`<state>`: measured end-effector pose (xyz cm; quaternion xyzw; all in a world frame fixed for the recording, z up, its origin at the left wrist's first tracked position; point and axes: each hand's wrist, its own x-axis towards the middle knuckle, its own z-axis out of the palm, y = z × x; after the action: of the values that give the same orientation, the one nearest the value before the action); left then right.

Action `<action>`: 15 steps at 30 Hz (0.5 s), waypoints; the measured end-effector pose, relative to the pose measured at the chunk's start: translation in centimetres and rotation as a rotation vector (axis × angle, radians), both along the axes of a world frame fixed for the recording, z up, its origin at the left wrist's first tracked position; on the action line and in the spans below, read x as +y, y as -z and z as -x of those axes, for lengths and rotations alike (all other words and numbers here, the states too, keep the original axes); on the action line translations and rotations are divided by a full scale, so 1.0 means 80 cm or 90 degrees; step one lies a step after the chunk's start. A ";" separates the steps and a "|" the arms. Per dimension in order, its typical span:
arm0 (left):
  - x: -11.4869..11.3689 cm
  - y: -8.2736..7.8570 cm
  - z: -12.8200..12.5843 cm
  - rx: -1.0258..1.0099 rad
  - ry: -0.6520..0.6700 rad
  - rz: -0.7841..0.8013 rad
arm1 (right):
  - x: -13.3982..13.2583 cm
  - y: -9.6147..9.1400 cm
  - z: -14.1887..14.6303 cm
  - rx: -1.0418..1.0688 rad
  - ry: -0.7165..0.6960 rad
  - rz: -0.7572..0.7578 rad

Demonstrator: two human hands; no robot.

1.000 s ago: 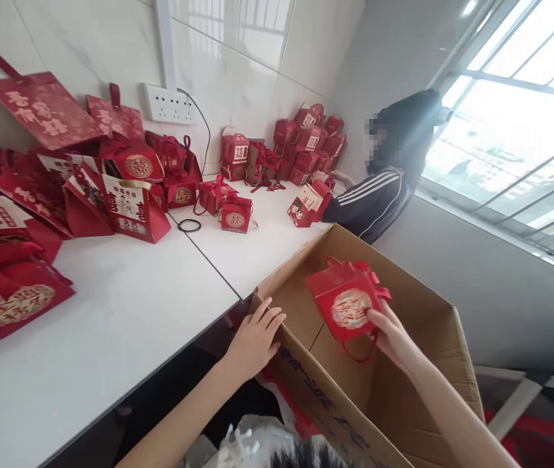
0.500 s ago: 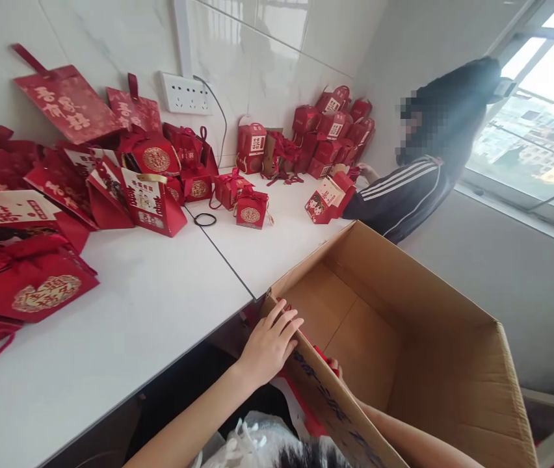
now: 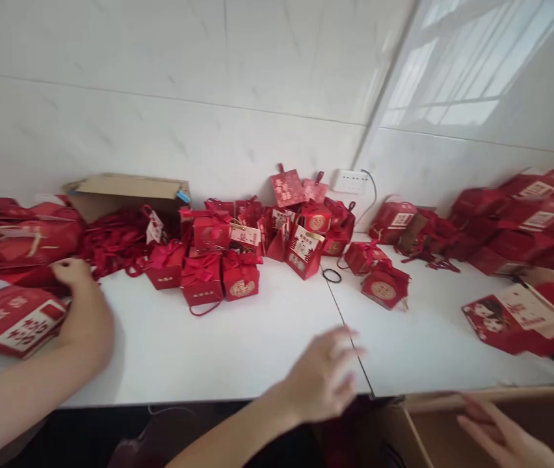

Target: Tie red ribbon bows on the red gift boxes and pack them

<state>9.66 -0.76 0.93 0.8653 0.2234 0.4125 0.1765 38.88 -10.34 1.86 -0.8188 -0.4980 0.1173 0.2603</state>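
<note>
My left hand [image 3: 323, 377] hovers over the front edge of the white table [image 3: 238, 351], blurred, fingers apart and holding nothing. My right hand [image 3: 499, 432] is at the bottom right above the open cardboard box [image 3: 445, 406], fingers stretched out and empty. Several small red gift boxes with ribbons [image 3: 209, 276] stand in the middle of the table, well beyond my left hand. The nearest one to the right is a red box with a gold emblem [image 3: 384, 286].
Another person's arm with a light blue sleeve reaches in from the left; that hand [image 3: 79, 296] touches red bags [image 3: 13, 318]. A cardboard box [image 3: 128, 192] stands at the back left, a wall socket [image 3: 350, 181] in the corner, and a black hair tie [image 3: 331, 275] lies on the table. More red boxes [image 3: 521, 221] are piled at right.
The view has swung left along the table. My right hand has come up out of the cardboard box without the red bag. My left hand has left the box flap.
</note>
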 end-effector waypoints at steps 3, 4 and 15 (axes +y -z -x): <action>0.057 -0.027 0.086 -0.122 -0.327 0.008 | 0.059 -0.032 0.027 0.132 -0.121 0.028; 0.073 -0.029 0.112 -0.114 -0.412 0.005 | 0.077 -0.041 0.048 0.144 -0.185 0.024; 0.077 0.015 0.157 0.073 -0.388 0.081 | 0.263 -0.019 0.300 0.110 -0.600 0.038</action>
<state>-2.91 5.39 -0.30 0.7677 0.5075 0.3819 0.0852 14.89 10.68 3.37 -0.4981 -0.7880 0.3043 0.1958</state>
